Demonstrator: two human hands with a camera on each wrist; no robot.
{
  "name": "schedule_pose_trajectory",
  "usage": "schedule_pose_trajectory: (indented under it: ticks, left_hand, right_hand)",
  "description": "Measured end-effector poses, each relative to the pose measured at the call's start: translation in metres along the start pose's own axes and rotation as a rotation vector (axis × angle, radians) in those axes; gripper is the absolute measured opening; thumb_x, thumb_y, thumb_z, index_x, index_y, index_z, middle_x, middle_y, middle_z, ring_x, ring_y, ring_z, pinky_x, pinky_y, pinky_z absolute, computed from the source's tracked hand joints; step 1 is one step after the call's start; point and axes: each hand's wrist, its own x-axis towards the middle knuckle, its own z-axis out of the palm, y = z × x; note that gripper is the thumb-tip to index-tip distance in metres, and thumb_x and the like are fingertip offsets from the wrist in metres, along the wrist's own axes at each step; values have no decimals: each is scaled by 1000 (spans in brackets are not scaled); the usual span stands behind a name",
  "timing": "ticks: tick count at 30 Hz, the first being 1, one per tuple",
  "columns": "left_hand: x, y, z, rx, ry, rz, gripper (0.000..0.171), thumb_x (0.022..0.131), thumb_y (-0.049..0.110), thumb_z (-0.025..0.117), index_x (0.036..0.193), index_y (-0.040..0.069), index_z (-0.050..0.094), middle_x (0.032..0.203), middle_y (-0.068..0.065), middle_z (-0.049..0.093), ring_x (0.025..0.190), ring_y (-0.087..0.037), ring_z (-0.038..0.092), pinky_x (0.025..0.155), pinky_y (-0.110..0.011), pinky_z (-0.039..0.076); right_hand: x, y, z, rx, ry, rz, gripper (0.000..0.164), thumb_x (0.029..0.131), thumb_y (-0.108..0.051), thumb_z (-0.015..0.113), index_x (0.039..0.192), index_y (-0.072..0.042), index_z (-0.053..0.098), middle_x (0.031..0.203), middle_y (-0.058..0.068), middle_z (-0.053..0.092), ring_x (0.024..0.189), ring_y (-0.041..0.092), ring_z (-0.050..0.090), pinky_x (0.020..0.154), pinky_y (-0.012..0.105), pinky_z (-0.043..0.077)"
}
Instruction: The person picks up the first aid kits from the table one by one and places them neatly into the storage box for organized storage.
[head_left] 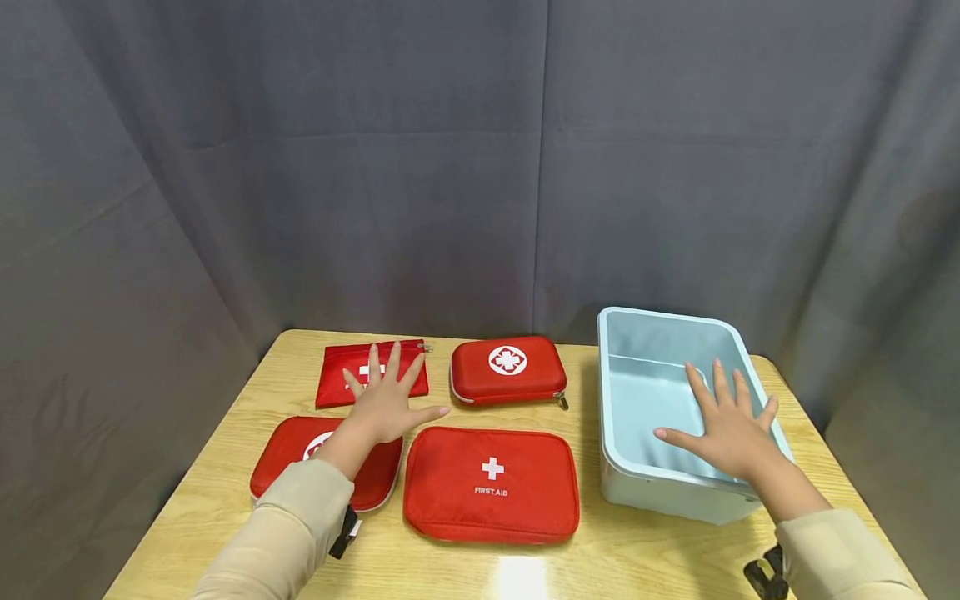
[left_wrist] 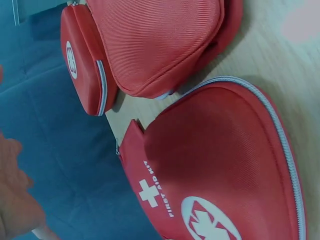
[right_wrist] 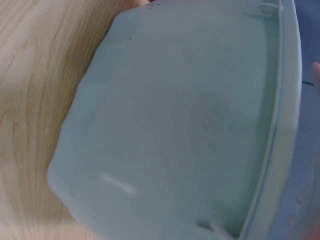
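Your left hand [head_left: 382, 410], well left of the blue bin [head_left: 660, 495], is spread and holds nothing; your right hand [head_left: 726, 429], equally spread, is over the bin's mouth. Just left of the bin lies the large first-aid pouch [head_left: 491, 510], probably light and soft-sided (the cloth shouldn't slip), so pinch its seamed edge. The bin looks stiff; take its rim. The table [head_left: 622, 550] offers room before the bin, less at its right.
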Motion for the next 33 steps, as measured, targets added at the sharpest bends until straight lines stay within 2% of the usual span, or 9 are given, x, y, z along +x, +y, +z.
schedule_pose_trajectory:
  ticks: [5,10,19,25,33]
  left_hand:
    - [-6,-7,3,-19,2,-13,92,68,74,38,139,19,16,142,-16,-1,124,-42,-11,82,-69,-7]
    - [-12,-16,8,-41,4,-29,94,68,74,37,139,17,16,141,-18,-1,123,-43,-10,79,-69,-13]
    - [-18,-31,13,-52,-2,-49,94,68,74,38,139,15,17,141,-19,0,122,-46,-8,80,-71,-7]
    - [-23,-46,17,-43,4,-73,94,68,73,39,138,13,18,141,-20,1,122,-47,-6,78,-72,-4]
    - [-32,-66,24,-74,-10,-132,95,68,71,42,138,12,18,140,-22,3,121,-49,-6,77,-72,-7]
  right_hand:
    - [-7,6,6,6,5,14,99,73,-62,50,138,-17,-9,136,29,-11,118,50,-15,72,69,-19]
    - [-14,14,9,12,3,32,98,73,-61,50,138,-19,-9,136,30,-10,117,54,-9,73,71,-15]
    - [-24,28,11,47,6,30,97,74,-57,52,138,-14,-6,136,31,-6,117,54,-8,76,69,-15]
    - [-31,37,11,61,6,16,95,75,-54,55,139,-15,-4,136,32,-2,120,49,-11,78,68,-15]
    - [-36,44,12,54,41,-37,94,75,-50,58,139,-15,-1,136,31,0,121,46,-12,80,65,-18]
